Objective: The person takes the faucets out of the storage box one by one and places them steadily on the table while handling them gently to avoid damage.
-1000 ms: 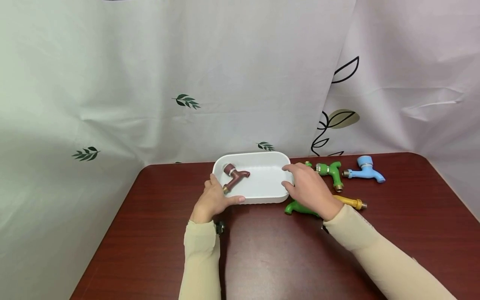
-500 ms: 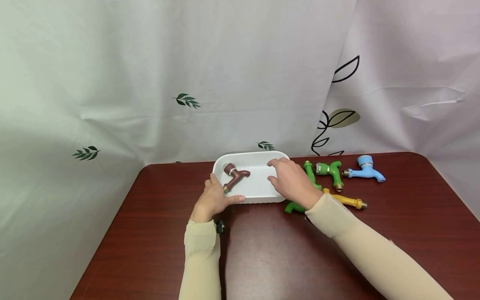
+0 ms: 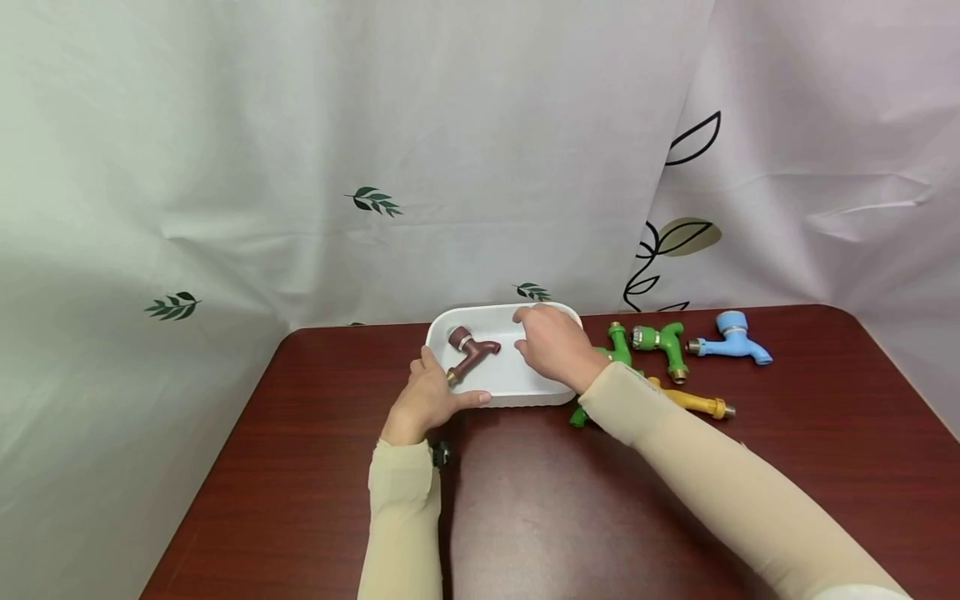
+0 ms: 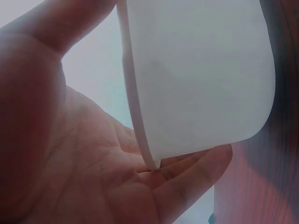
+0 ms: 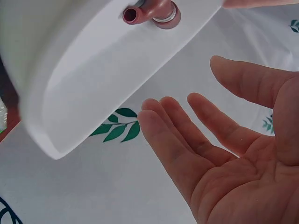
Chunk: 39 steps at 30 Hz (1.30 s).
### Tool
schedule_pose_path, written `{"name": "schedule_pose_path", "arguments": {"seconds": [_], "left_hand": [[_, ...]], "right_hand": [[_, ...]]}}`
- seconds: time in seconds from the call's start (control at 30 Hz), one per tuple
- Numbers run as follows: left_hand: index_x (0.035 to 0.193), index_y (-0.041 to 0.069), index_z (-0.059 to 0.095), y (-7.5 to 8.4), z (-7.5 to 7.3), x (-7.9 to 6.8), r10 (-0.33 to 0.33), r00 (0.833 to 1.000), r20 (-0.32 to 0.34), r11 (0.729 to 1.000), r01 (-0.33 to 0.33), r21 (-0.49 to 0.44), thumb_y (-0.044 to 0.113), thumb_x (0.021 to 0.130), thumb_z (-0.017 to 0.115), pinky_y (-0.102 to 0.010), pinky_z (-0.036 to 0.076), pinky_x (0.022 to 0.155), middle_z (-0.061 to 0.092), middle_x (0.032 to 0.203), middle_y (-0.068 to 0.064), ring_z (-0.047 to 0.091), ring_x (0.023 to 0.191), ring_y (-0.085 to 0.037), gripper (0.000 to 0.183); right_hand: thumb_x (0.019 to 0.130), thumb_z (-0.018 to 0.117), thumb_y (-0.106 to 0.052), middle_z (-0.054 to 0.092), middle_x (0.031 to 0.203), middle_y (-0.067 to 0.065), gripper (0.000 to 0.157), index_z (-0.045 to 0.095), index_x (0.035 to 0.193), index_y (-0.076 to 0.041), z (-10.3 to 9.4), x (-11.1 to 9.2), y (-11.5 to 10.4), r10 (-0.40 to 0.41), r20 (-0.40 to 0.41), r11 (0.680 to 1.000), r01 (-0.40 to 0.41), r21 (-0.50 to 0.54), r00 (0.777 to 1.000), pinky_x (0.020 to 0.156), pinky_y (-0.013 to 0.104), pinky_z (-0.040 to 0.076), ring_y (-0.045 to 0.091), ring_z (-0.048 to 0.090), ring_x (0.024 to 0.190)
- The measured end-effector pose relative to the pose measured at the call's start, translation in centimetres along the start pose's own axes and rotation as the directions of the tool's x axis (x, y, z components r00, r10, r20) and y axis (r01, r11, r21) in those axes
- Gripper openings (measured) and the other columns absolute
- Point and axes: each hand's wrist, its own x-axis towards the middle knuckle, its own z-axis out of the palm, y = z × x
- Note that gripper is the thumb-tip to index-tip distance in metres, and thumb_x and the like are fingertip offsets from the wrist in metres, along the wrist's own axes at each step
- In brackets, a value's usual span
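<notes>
A white plastic tray (image 3: pixel 517 399) stands at the back of the table, with a maroon tap (image 3: pixel 474 356) lying in its left part. My left hand (image 3: pixel 425 402) holds the tray's front left corner, thumb along the front and fingers at the left side. In the left wrist view the fingers reach around the tray wall (image 4: pixel 205 79). Over the right half of the tray hovers my right hand (image 3: pixel 557 343), its fingers loosely bent and nothing between them. The right wrist view shows that palm and spread thumb near the tray's rim, with the tap's spout (image 5: pixel 131 16) beyond.
Right of the tray lie a green tap (image 3: pixel 663 346), a blue tap (image 3: pixel 731 343) and a yellow tap (image 3: pixel 697 403). More green tap parts (image 3: pixel 618 340) show partly behind the right forearm. A white patterned curtain (image 3: pixel 480 167) hangs behind the dark red table (image 3: pixel 300 467).
My right hand has moved left from the tray's right end to over its middle right, uncovering more of the green and yellow taps. The left hand, tray and maroon tap stay put.
</notes>
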Motion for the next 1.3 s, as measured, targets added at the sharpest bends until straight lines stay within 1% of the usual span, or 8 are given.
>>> {"name": "schedule_pose_path", "arguments": {"seconds": [0.3,0.57,0.67,0.77,0.9,1.07,1.17,1.3], "left_hand": [[0.154,-0.010,0.002,0.0,0.0,0.0,-0.004,1.000,0.002,1.000,0.004,-0.010,0.049,0.075,0.086,-0.052,0.043,0.102,0.034,0.140,-0.035,0.051,0.123,-0.046,0.130],[0.154,-0.011,0.001,-0.1,0.1,0.0,-0.010,1.000,0.004,1.000,0.010,0.001,0.050,0.075,0.086,-0.052,0.044,0.101,0.034,0.140,-0.035,0.052,0.121,-0.045,0.131],[0.154,-0.011,0.000,0.0,0.0,0.0,-0.011,1.000,0.010,1.000,0.011,0.004,0.051,0.076,0.086,-0.052,0.043,0.101,0.032,0.141,-0.036,0.051,0.122,-0.046,0.132],[0.154,-0.011,-0.001,0.0,0.0,0.0,-0.004,1.000,0.009,1.000,0.004,0.005,0.050,0.076,0.086,-0.052,0.043,0.102,0.032,0.141,-0.038,0.050,0.123,-0.047,0.132],[0.153,-0.012,-0.001,0.0,0.0,0.0,0.002,1.000,0.011,1.000,-0.002,0.009,0.050,0.076,0.085,-0.052,0.042,0.103,0.031,0.140,-0.038,0.050,0.123,-0.048,0.131],[0.153,-0.012,-0.002,0.0,-0.1,0.0,-0.004,1.000,0.014,1.000,0.004,0.013,0.049,0.077,0.085,-0.052,0.042,0.103,0.030,0.142,-0.038,0.050,0.123,-0.048,0.131],[0.154,-0.012,-0.002,0.0,0.0,0.1,-0.008,1.000,0.013,1.000,0.008,0.012,0.049,0.077,0.085,-0.052,0.042,0.103,0.030,0.142,-0.038,0.049,0.124,-0.048,0.131],[0.153,-0.012,-0.002,0.0,0.0,0.1,-0.003,1.000,0.013,1.000,0.003,0.007,0.049,0.077,0.086,-0.052,0.042,0.103,0.031,0.141,-0.038,0.049,0.124,-0.048,0.132]], "right_hand": [[0.093,0.071,-0.011,0.069,0.120,0.017,0.035,0.067,0.124,0.004,0.7,2.3,-0.6,-0.002,0.087,1.000,0.004,-0.026,0.996,0.092,0.044,0.052,0.033,0.063,0.113],[0.091,0.074,-0.013,0.069,0.119,0.015,0.035,0.067,0.122,0.002,1.6,4.0,-1.0,0.051,0.189,0.999,-0.047,-0.025,0.981,0.088,0.041,0.053,0.029,0.066,0.104],[0.090,0.076,-0.014,0.070,0.111,0.013,0.030,0.068,0.114,0.002,2.1,4.5,-1.2,0.054,0.221,0.998,-0.047,-0.038,0.974,0.084,0.039,0.053,0.026,0.066,0.095],[0.090,0.075,-0.012,0.069,0.097,0.011,0.016,0.068,0.099,-0.001,2.5,4.9,-1.4,0.053,0.227,0.998,-0.042,-0.055,0.972,0.078,0.037,0.052,0.023,0.061,0.083],[0.091,0.070,-0.008,0.066,0.087,0.010,0.009,0.064,0.086,-0.005,2.9,5.3,-2.1,0.057,0.252,0.997,-0.042,-0.063,0.966,0.071,0.035,0.050,0.021,0.055,0.076],[0.092,0.062,-0.001,0.068,0.095,0.012,0.008,0.066,0.087,-0.005,2.8,5.7,-3.0,0.051,0.280,0.997,-0.030,-0.076,0.959,0.067,0.034,0.051,0.022,0.056,0.078],[0.093,0.061,-0.001,0.070,0.100,0.014,0.008,0.068,0.091,-0.003,2.8,6.1,-3.1,0.060,0.281,0.994,-0.033,-0.100,0.958,0.069,0.036,0.053,0.023,0.059,0.079],[0.093,0.062,-0.003,0.071,0.102,0.013,0.009,0.070,0.094,-0.004,3.3,6.6,-2.7,0.088,0.285,0.990,-0.052,-0.132,0.955,0.073,0.037,0.054,0.023,0.062,0.083]]}}
